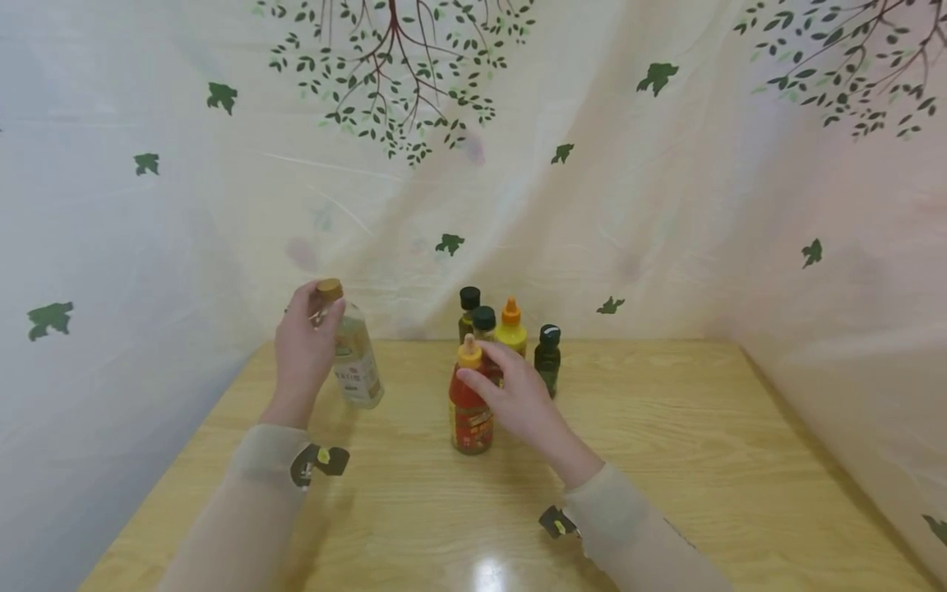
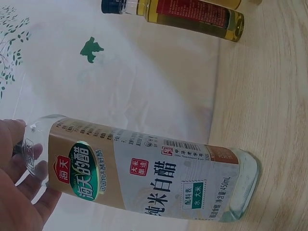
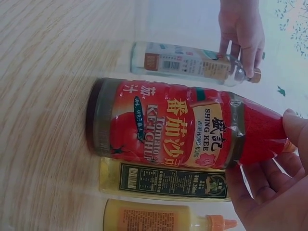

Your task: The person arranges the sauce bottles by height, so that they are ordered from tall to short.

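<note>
My left hand [image 1: 305, 353] grips a clear glass bottle of white rice vinegar [image 1: 358, 374] by its neck, just under the gold cap. Its beige and white label faces the camera in the left wrist view [image 2: 139, 168]. To the right, my right hand [image 1: 524, 396] holds a red tomato ketchup bottle [image 1: 471, 411] around its upper part, below the yellow nozzle cap. In the right wrist view, thumb and fingers lie on either side of the ketchup's narrow top [image 3: 260, 132]. Whether either base touches the table cannot be told for certain.
Behind the ketchup stand a yellow squeeze bottle [image 1: 510, 333] with an orange tip and two dark-capped bottles, one at the back [image 1: 469, 308], one nearer [image 1: 484, 321]. A dark green bottle [image 1: 548, 362] stands right of them. The wooden table [image 1: 666, 460] meets a leaf-patterned curtain [image 1: 592, 230].
</note>
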A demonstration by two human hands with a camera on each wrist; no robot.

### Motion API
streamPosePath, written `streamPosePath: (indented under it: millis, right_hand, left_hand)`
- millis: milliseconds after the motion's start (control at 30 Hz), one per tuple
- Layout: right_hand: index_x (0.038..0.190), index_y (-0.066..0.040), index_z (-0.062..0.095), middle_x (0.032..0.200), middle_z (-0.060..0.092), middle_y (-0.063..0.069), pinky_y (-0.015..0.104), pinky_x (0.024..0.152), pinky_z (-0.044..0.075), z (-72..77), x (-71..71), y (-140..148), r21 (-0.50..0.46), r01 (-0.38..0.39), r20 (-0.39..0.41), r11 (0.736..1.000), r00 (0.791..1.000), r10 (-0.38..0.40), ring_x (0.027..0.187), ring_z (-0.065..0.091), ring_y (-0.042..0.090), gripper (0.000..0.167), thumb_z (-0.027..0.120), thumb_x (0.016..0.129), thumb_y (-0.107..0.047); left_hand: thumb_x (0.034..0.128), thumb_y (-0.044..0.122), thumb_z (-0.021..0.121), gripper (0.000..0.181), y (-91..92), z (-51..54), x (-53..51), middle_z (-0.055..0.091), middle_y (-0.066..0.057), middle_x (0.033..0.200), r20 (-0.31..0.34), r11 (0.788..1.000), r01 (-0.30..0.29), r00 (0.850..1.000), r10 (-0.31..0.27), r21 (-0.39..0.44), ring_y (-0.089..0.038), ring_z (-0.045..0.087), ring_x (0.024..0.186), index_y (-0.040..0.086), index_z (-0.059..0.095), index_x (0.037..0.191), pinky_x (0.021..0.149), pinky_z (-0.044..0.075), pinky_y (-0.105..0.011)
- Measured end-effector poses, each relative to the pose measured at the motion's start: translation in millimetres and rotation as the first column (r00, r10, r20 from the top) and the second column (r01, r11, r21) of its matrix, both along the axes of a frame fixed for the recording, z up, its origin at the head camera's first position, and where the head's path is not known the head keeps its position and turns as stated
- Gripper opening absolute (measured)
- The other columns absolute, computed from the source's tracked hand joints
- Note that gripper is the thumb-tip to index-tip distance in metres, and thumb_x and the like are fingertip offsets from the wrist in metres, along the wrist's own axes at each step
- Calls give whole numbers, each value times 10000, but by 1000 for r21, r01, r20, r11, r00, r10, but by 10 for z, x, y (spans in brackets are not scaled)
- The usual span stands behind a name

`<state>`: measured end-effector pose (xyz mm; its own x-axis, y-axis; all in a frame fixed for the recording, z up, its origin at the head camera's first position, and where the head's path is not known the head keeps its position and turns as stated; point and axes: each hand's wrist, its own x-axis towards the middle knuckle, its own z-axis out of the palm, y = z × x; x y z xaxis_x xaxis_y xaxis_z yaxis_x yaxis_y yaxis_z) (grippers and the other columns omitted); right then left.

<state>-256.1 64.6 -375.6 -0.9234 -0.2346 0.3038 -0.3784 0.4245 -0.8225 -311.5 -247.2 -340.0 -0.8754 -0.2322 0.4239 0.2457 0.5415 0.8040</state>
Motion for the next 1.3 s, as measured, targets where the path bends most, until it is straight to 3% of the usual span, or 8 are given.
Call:
streamPosePath:
  millis: [200,533,733,967,1300]
  right_hand:
    - [1495,-220,668,1328,721,-44,501,1038,611,-24,-21,-3,-2,9,-10,1000,1000,-9,1170,688,210,448,747,1077,-361]
    - [1469,-202,682,1298,728,-33,491,1027,617,-5,2,-7,0,9,-17,1000,1000,-9,1158,691,221,429,763,1069,-333]
    - [1442,-186,696,1275,737,-28,483,1026,618,-20,-1,4,-14,-1,-25,1000,1000,1,1150,702,219,394,762,1072,-303]
    - [1460,-189,687,1300,737,-24,489,1040,619,-36,7,18,-27,-8,-20,1000,1000,8,1178,706,223,410,758,1075,-309]
    - [1452,-207,699,1277,745,-52,465,1001,627,14,-16,-13,17,11,-32,1000,999,-11,1128,710,193,434,785,1054,-358]
  left_hand:
    - [1136,381,640,567,-20,-31,-14,583,-73,1618,15,1000,6,1000,-7,23,-319,525,1504,178,476,1640,1200,489,-587]
    - [1143,374,628,560,-48,-84,23,605,-101,1589,-69,997,64,996,-60,53,-310,506,1525,130,493,1629,1263,414,-577]
    - [1147,423,604,620,-83,-127,35,578,-81,1618,-57,993,90,995,-86,71,-279,461,1557,136,446,1673,1300,359,-558]
    - [1154,423,586,632,-71,-165,19,548,-118,1641,-48,994,86,995,-83,64,-319,458,1550,109,428,1680,1285,375,-579]
    - [1158,397,585,623,-70,-128,33,523,-145,1650,-44,994,90,995,-88,54,-338,432,1564,83,421,1671,1273,403,-570]
